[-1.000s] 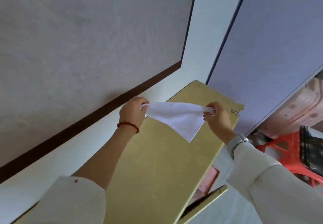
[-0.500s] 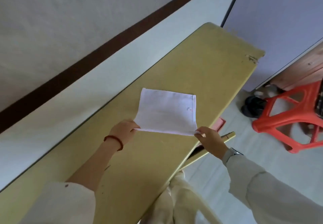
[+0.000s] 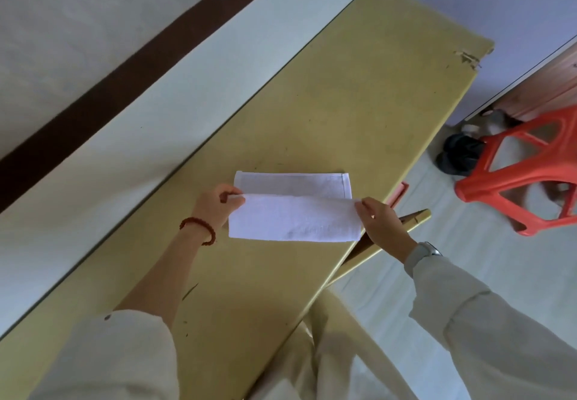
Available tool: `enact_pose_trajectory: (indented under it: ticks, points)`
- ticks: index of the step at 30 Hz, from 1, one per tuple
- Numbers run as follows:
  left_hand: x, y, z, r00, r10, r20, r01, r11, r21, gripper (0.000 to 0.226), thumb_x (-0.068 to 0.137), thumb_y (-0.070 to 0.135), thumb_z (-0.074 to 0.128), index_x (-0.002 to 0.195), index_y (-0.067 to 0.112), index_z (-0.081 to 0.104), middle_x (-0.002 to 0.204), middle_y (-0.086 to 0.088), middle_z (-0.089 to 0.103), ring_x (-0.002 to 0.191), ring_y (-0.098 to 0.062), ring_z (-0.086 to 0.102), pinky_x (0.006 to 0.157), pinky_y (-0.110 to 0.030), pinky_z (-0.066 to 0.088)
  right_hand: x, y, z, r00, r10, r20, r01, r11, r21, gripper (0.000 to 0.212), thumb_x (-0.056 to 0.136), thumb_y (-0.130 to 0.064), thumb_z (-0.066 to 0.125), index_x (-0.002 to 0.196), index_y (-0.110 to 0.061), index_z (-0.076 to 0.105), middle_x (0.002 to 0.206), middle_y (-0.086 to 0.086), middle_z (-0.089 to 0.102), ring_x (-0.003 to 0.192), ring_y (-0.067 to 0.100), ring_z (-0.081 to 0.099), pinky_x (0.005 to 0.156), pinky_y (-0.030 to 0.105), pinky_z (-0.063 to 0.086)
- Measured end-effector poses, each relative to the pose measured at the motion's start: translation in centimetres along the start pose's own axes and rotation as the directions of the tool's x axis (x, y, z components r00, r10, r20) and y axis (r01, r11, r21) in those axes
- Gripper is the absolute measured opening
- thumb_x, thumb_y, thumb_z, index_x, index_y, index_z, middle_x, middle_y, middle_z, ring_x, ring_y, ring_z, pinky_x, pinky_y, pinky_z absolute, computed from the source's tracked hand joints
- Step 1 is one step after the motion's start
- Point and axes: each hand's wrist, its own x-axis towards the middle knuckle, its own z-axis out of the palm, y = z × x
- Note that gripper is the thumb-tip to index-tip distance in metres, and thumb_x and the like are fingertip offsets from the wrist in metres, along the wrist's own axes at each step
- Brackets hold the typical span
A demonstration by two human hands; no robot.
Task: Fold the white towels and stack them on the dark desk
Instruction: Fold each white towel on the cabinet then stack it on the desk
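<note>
A small white towel lies on the yellow-olive desk, its near half turned over onto the far half. My left hand, with a red bead bracelet on the wrist, pinches the left corner of the turned-over edge. My right hand, with a watch at the wrist, pinches the right corner of that edge. A strip of the lower layer shows beyond the edge. The towel sits close to the desk's right border.
A white wall with a dark brown band runs along the desk's left side. A red plastic stool stands on the pale floor at the right, with dark shoes beside it. A drawer edge juts out under the desk.
The towel was held up in the air, then laid flat on the desk. Now both hands have carried its near edge forward over the far half. The view has tilted down.
</note>
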Motion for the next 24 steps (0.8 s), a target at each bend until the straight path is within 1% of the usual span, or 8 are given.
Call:
enact_pose_trajectory:
  ticks: [3,6,10,13,15,17,21,24]
  points:
    - [2.2,0.7,0.5,0.994,0.010,-0.106,-0.011,1.000,-0.007,0.017,0.088,0.011,0.057,0.102,0.008,0.064,0.082,0.002,0.057,0.084,-0.016,0.051,0.063,-0.011,0.037,2.3,-0.4,0.0,0.998,0.002,-0.068,0.001,0.999,0.048,0.032,0.097,-0.019,0.040,0.088,0.005,0.058,0.076,0.017,0.058,0.065,0.022,0.045,0.054,0.028,0.031]
    - [4.3,0.6,1.2,0.984,0.027,-0.174,-0.030,0.999,-0.014,0.021,0.089,0.010,0.052,0.105,0.007,0.065,0.093,0.001,0.061,0.089,-0.012,0.052,0.065,-0.012,0.039,4.3,-0.9,0.4,0.990,0.026,-0.138,-0.014,0.996,0.086,0.026,0.095,-0.017,0.044,0.096,0.000,0.064,0.083,0.006,0.060,0.074,0.017,0.050,0.058,0.025,0.031]
    - [5.9,-0.2,1.9,0.970,-0.001,-0.241,-0.007,0.999,-0.033,0.021,0.089,0.012,0.053,0.106,0.007,0.066,0.096,0.001,0.062,0.089,-0.010,0.053,0.064,0.000,0.037,6.1,-0.6,1.4,0.981,0.062,-0.185,-0.037,0.991,0.131,0.022,0.093,-0.017,0.047,0.091,-0.003,0.064,0.078,0.011,0.063,0.074,0.022,0.052,0.065,0.030,0.039]
    - [6.8,-0.7,2.3,0.966,-0.026,-0.258,0.016,0.999,-0.039,0.020,0.088,0.012,0.056,0.105,0.006,0.066,0.098,-0.001,0.064,0.089,-0.010,0.054,0.073,-0.012,0.041,7.3,-0.4,1.8,0.975,0.098,-0.200,-0.074,0.989,0.125,0.023,0.093,-0.019,0.048,0.084,-0.005,0.063,0.065,0.005,0.058,0.064,0.019,0.047,0.054,0.022,0.034]
    - [7.1,-1.0,2.4,0.963,-0.035,-0.266,0.027,0.999,-0.031,0.020,0.087,0.012,0.057,0.104,0.006,0.066,0.097,0.000,0.064,0.089,-0.010,0.055,0.078,-0.018,0.040,7.8,-0.4,2.1,0.969,0.111,-0.219,-0.087,0.989,0.118,0.027,0.093,-0.020,0.048,0.083,0.001,0.062,0.069,0.015,0.061,0.064,0.020,0.045,0.055,0.025,0.033]
    - [7.3,-1.2,2.6,0.963,-0.033,-0.267,0.029,0.999,-0.019,0.020,0.087,0.012,0.056,0.103,0.007,0.067,0.096,0.002,0.063,0.088,-0.009,0.055,0.078,-0.018,0.040,8.0,-0.4,2.4,0.962,0.124,-0.243,-0.097,0.988,0.117,0.030,0.093,-0.021,0.048,0.084,0.004,0.062,0.076,0.021,0.063,0.064,0.025,0.047,0.057,0.027,0.034]
    - [7.4,-1.9,2.9,0.964,-0.018,-0.265,0.012,1.000,-0.026,0.018,0.088,0.012,0.055,0.102,0.009,0.067,0.094,0.003,0.063,0.088,-0.008,0.055,0.070,-0.008,0.040,8.3,-0.4,2.9,0.948,0.149,-0.281,-0.129,0.988,0.088,0.023,0.093,-0.024,0.048,0.092,-0.007,0.063,0.077,0.002,0.062,0.072,0.019,0.049,0.064,0.023,0.030]
    - [7.7,-2.2,3.0,0.961,-0.008,-0.276,0.003,1.000,-0.016,0.018,0.089,0.014,0.055,0.102,0.009,0.067,0.093,0.003,0.063,0.088,-0.009,0.055,0.071,-0.009,0.041,8.5,-0.3,3.4,0.940,0.145,-0.310,-0.134,0.989,0.056,0.021,0.093,-0.025,0.047,0.093,-0.008,0.061,0.078,0.000,0.059,0.074,0.019,0.049,0.065,0.023,0.031]
